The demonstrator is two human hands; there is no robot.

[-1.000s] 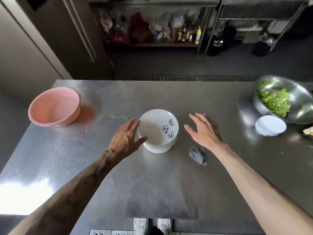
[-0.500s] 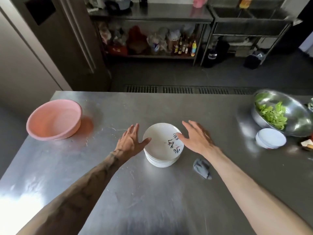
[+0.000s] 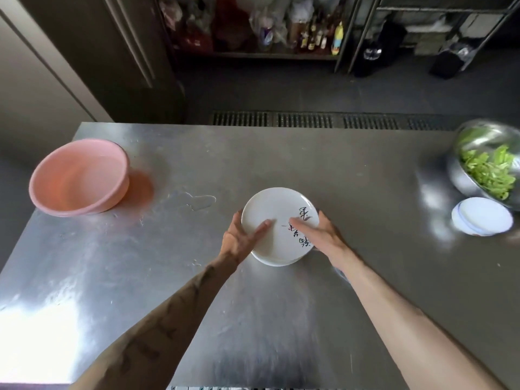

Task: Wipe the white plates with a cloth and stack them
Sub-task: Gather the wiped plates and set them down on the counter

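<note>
A stack of white plates [image 3: 277, 212] stands in the middle of the steel table [image 3: 351, 170]. The top plate carries black and red brush lettering on its right side. My left hand [image 3: 239, 239] grips the left rim, thumb lying on the plate's face. Opposite it, my right hand [image 3: 327, 237] grips the right rim, its thumb across the lettering. Whether the hands hold only the top plate or the whole stack cannot be told. Just a sliver of the grey cloth [image 3: 340, 273] shows behind my right forearm.
A pink basin [image 3: 80, 177] sits at the table's left, with a small puddle [image 3: 198, 201] beside it. At the right edge stand a steel bowl of green leaves [image 3: 489, 164] and a second small stack of white plates [image 3: 482, 216]. Shelves stand beyond the far edge.
Both hands have closed in from either side of the stack and now grip the plate rim with thumbs on top. My right forearm now covers the cloth.
</note>
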